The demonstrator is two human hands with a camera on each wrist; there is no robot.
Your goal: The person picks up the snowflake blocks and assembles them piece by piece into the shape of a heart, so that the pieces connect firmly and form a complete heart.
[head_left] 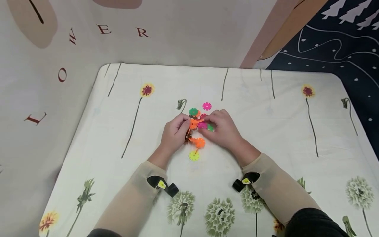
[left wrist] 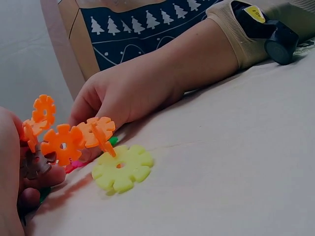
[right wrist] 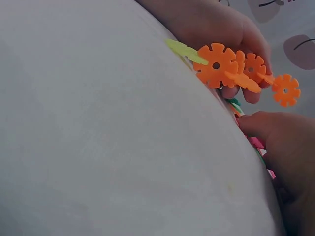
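Observation:
My left hand [head_left: 175, 131] grips a chain of interlocking flower-shaped plastic discs. The chain has several orange discs [left wrist: 63, 145], a brown one [left wrist: 37, 164] at the fingers and a yellow disc [left wrist: 123, 168] at its near end, low over the cloth. Opposite, my right hand [head_left: 223, 128] has its thumb and fingers curled around a pink disc [head_left: 202, 125] among the loose pieces; its fingertips are partly hidden. A green disc [head_left: 210, 127] shows beside these fingers. In the right wrist view, the right thumb [right wrist: 256, 124] lies low by the pink pieces, below the orange chain.
Just beyond the hands lie another green disc [head_left: 193, 112] and a separate pink disc [head_left: 207, 106]. The table [head_left: 266, 131] wears a white cloth printed with flowers. Behind it stands a pale lettered wall covering [head_left: 189, 42], with a dark tree-patterned fabric [head_left: 331, 49] at the right.

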